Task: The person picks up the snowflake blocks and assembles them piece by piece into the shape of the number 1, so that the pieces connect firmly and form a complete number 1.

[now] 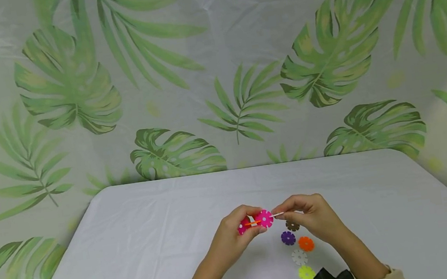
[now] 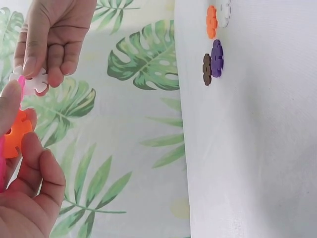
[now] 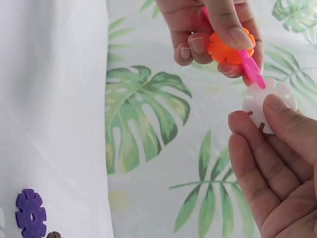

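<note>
My left hand (image 1: 229, 235) grips a short chain of notched plastic discs: a pink disc (image 1: 264, 219), an orange disc (image 3: 225, 49) and a second pink disc (image 1: 242, 226) at the far left. Between thumb and fingers, my right hand (image 1: 318, 214) pinches a white notched disc (image 3: 285, 90). The white disc's rim meets the edge of the nearer pink one, the two standing crosswise. How deep their slots are engaged, I cannot tell. Both hands are raised above the table, close together.
On the white table (image 1: 137, 254) lie several loose discs: brown (image 1: 292, 226), purple (image 1: 288, 238), orange (image 1: 306, 243), white (image 1: 300, 257) and yellow (image 1: 307, 274). They form a rough column below the right hand. A leaf-patterned cloth (image 1: 235, 39) hangs behind the table's far edge.
</note>
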### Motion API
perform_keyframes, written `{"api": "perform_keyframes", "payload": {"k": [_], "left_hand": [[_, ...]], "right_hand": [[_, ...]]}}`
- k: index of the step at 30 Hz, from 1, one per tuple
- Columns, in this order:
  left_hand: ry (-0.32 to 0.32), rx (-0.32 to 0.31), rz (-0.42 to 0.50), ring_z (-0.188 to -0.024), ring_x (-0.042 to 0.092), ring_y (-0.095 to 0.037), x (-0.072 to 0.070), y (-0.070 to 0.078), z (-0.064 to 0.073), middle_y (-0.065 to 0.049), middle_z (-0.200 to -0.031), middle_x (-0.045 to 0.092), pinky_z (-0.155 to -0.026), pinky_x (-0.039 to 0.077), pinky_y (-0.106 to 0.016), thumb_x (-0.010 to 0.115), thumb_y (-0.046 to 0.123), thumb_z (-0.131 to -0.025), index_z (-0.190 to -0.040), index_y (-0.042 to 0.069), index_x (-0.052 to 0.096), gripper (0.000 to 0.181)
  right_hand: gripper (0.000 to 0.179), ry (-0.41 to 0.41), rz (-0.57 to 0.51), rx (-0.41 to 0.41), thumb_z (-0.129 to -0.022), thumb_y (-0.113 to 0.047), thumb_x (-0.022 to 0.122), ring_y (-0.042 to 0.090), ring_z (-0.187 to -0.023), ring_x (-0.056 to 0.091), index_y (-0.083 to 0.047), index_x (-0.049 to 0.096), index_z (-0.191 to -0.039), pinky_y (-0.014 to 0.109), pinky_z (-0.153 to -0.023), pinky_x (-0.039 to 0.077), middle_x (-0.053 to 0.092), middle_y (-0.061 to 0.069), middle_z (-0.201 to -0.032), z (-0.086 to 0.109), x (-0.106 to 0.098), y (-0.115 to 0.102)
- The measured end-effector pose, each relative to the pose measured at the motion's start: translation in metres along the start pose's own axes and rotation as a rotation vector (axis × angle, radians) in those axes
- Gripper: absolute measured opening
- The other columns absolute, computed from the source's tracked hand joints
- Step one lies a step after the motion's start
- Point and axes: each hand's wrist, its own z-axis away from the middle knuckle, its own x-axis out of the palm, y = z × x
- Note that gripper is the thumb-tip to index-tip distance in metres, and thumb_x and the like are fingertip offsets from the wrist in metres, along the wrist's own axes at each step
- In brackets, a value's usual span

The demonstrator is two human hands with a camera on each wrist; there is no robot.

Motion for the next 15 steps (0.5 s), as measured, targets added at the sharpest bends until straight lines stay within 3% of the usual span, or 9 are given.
{"api": "perform_keyframes", "payload": {"k": [8, 15], "left_hand": [[-0.022, -0.005, 0.029, -0.076, 0.055, -0.008, 0.0015, 0.0008, 0.0000, -0.001, -0.097, 0.062, -0.064, 0.049, -0.018, 0.071, 0.015, -0.076, -0.103, 0.007, 0.060, 0.031], [-0.028, -0.049, 0.056, -0.076, 0.055, -0.007, 0.0002, 0.0020, 0.0000, 0.001, -0.098, 0.061, -0.064, 0.050, -0.019, 0.071, 0.018, -0.076, -0.105, 0.009, 0.060, 0.032]], "right_hand": [[0.016, -0.027, 0.040, -0.057, -0.075, 0.019, 0.059, 0.011, -0.053, 0.054, 0.006, 0.064, -0.083, 0.028, -0.044, 0.049, 0.064, 0.015, -0.075, 0.0000, 0.0008, 0.0033], [0.014, -0.021, 0.060, -0.018, -0.076, 0.017, 0.059, 0.011, -0.053, 0.055, 0.006, 0.064, -0.084, 0.028, -0.044, 0.049, 0.064, 0.013, -0.075, -0.0002, 0.0010, 0.0003]]}}
